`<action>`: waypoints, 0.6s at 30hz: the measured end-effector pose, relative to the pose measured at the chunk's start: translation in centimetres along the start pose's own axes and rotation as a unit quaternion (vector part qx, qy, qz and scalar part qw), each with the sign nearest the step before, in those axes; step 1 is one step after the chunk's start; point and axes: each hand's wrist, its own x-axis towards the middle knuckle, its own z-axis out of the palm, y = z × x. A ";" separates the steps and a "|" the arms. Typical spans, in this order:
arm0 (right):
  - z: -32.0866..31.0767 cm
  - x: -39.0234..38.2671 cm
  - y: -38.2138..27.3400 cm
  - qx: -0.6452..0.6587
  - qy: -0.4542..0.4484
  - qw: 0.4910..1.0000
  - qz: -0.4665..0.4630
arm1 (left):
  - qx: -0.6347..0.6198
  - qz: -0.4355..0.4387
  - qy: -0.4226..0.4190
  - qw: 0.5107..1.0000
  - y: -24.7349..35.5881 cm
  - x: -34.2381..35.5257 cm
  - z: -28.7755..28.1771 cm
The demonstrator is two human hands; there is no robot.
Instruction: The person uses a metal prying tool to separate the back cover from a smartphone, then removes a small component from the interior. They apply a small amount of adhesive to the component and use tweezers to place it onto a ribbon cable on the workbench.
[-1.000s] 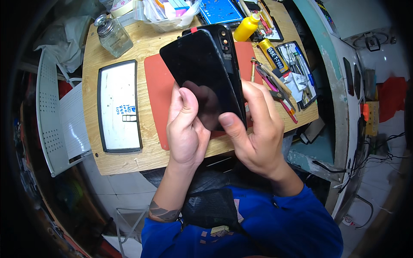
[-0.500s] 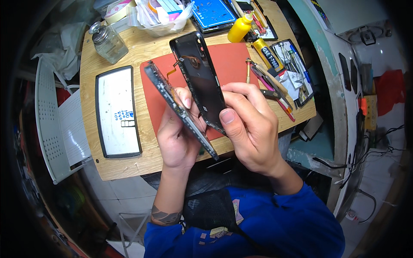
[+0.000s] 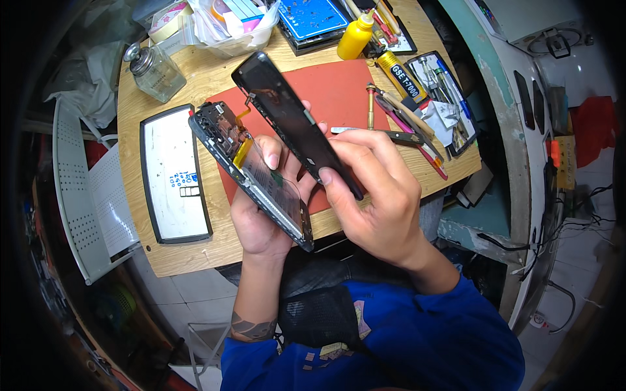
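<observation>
My left hand (image 3: pixel 257 221) is closed around an opened phone body (image 3: pixel 261 179), its thumb lying over the inner side. The circuit board shows at the body's far end, with a yellow strip and a large flat part below it. My right hand (image 3: pixel 381 192) grips the phone's black back cover (image 3: pixel 293 120) at its near end, thumb on the inner face. A thin orange flex cable (image 3: pixel 244 117) bridges the narrow gap between body and cover near their far ends. Both pieces are tilted above a red mat (image 3: pixel 345 81).
A framed white panel (image 3: pixel 173 176) lies left of the mat, below a glass pump bottle (image 3: pixel 156 73). To the right are a yellow bottle (image 3: pixel 356 38), a black-and-yellow tube (image 3: pixel 400 75), a knife (image 3: pixel 398 136) and a tray of tools (image 3: pixel 456 133). A plastic tub (image 3: pixel 244 42) stands behind.
The phone body has turned so its inside faces up more, showing the board. The back cover has shifted left and tilted. Both hands keep hold of their pieces.
</observation>
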 end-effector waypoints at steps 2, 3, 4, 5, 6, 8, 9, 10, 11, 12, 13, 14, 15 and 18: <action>0.1 0.0 0.2 0.001 0.005 1.000 0.001 | 0.030 -0.007 0.004 1.000 0.2 0.1 -0.1; 0.1 0.0 0.3 0.003 0.009 1.000 -0.001 | 0.031 -0.008 0.006 0.999 0.2 0.1 -0.1; 0.2 0.1 0.4 0.001 0.009 1.000 -0.003 | 0.028 -0.007 0.005 1.000 0.1 0.0 0.0; 0.2 0.1 0.5 0.000 0.012 1.000 -0.008 | 0.016 -0.006 0.001 1.000 0.1 0.0 0.0; 0.2 0.2 0.6 0.000 0.015 1.000 -0.013 | 0.020 -0.001 -0.012 1.000 0.1 0.0 -0.1; 0.2 0.2 0.6 0.001 0.017 1.000 -0.020 | 0.013 0.009 -0.042 0.999 0.1 0.2 -0.1; 0.2 0.1 0.7 0.002 0.020 1.000 -0.020 | 0.028 0.006 -0.034 0.999 0.2 0.2 -0.1; 0.2 0.1 0.7 0.002 0.022 0.999 -0.026 | 0.042 0.001 -0.027 0.999 0.3 0.1 -0.1; 0.3 0.1 0.7 0.003 0.025 0.999 -0.027 | 0.052 -0.003 -0.021 0.998 0.4 0.0 -0.1; 0.3 0.1 0.7 0.005 0.030 0.999 -0.028 | 0.054 -0.004 -0.031 0.998 0.4 0.1 -0.2; 0.3 0.1 0.7 0.004 0.030 0.999 -0.029 | 0.051 -0.008 -0.021 0.998 0.5 0.1 -0.2; 0.3 0.1 0.7 0.003 0.030 0.999 -0.031 | 0.048 -0.010 -0.014 0.999 0.5 0.1 -0.2; 0.3 0.2 0.8 0.006 0.034 0.999 -0.035 | 0.045 -0.012 -0.006 0.999 0.6 0.1 -0.1; 0.5 0.3 0.9 0.012 0.043 0.998 -0.044 | 0.032 -0.015 0.010 0.999 0.6 0.2 0.1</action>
